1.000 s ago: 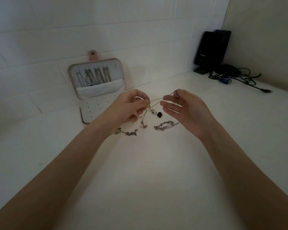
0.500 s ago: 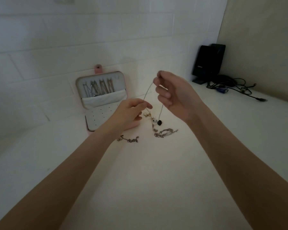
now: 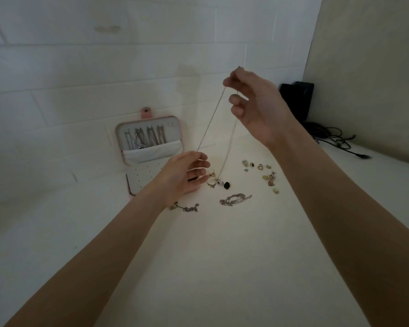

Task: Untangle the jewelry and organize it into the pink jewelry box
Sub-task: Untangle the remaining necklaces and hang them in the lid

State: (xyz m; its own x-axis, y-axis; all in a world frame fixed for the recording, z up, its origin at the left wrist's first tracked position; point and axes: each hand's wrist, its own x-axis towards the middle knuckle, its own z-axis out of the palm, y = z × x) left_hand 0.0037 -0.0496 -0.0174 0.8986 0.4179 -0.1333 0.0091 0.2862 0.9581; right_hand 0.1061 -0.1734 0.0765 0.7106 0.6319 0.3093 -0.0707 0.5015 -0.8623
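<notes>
A thin chain necklace (image 3: 211, 121) hangs stretched between my hands. My right hand (image 3: 253, 105) is raised and pinches its upper part. Lower down, my left hand (image 3: 185, 175) pinches one end of it. The other strand drops to a tangle with a black bead (image 3: 226, 185) on the counter. The pink jewelry box (image 3: 149, 156) stands open against the wall, with several necklaces hanging in its lid and a white perforated panel below. A silver chain pile (image 3: 235, 199) and another small chain (image 3: 187, 208) lie in front of it.
Several small earrings and charms (image 3: 265, 175) are scattered on the white counter right of the tangle. A black device (image 3: 298, 100) with dark cables (image 3: 333, 140) sits in the far right corner. White tiled wall behind.
My right hand has risen well above the counter, drawing the necklace taut and long. My left hand stayed low near the box. The view tilted up.
</notes>
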